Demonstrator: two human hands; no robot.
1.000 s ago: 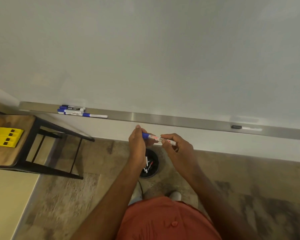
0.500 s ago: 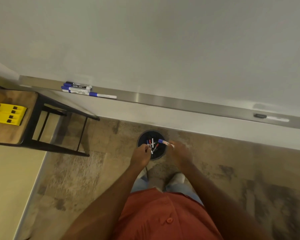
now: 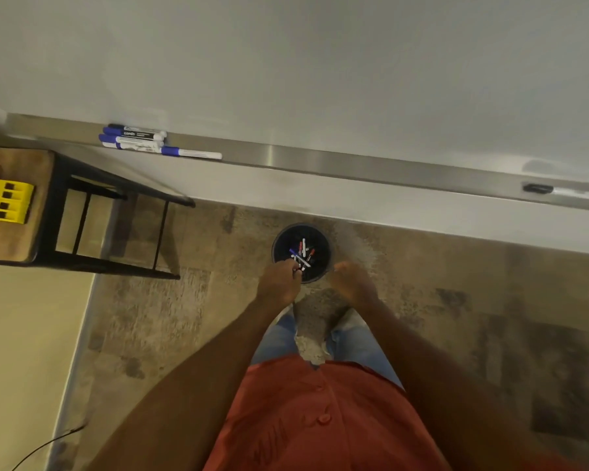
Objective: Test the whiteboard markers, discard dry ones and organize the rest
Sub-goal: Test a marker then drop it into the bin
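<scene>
— Which step is this?

— The discard step, I'd judge. Both hands hang low over the bin (image 3: 323,243), a round dark bin on the floor just below the board's ledge (image 3: 354,166), and several markers (image 3: 302,253) lie crossed inside it — blue, red and white barrels.

— Are the hands holding anything?

— The left hand (image 3: 279,283) sits at the bin's near-left rim with its fingers curled. Something thin shows at its fingertips, but whether it pinches a marker or merely overlaps one lying in the bin, I cannot tell. The right hand (image 3: 352,283) is beside the near-right rim, blurred, fingers loosely spread, nothing in it that I can see.

— And the markers not binned?

— A kept group (image 3: 135,139) lies side by side at the left end of the ledge, with one more (image 3: 191,153) just to the right of the group. A lone black-capped marker (image 3: 563,192) lies far along the ledge to the right, well apart from both hands.

— So what does the next move call for?

— Probably straightening up and reaching right for that lone one — uncap it, draw a stroke on the board (image 3: 320,62), then sort it by the result.

— Anything else around?

— A stool (image 3: 14,239) at the left with yellow blocks (image 3: 4,200) on its seat.
</scene>
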